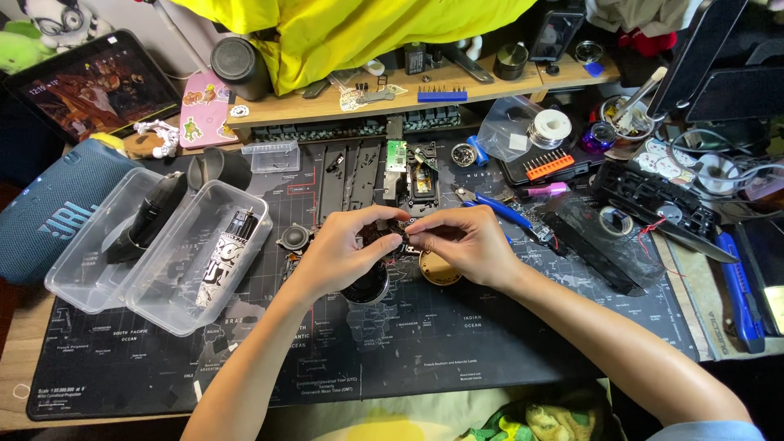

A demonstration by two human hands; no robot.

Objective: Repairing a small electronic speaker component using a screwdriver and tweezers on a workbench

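Pinching a small dark part (398, 234) between them, the left hand (347, 249) and right hand (465, 245) meet fingertip to fingertip above the dark map-printed desk mat (457, 343). Both hands are closed on the part, which the fingers largely hide; its kind cannot be made out. Beneath the left hand a round black speaker driver (367, 286) is half covered. A brass-coloured disc (437, 269) shows under the right hand. Blue-handled pliers (498, 208) lie just behind.
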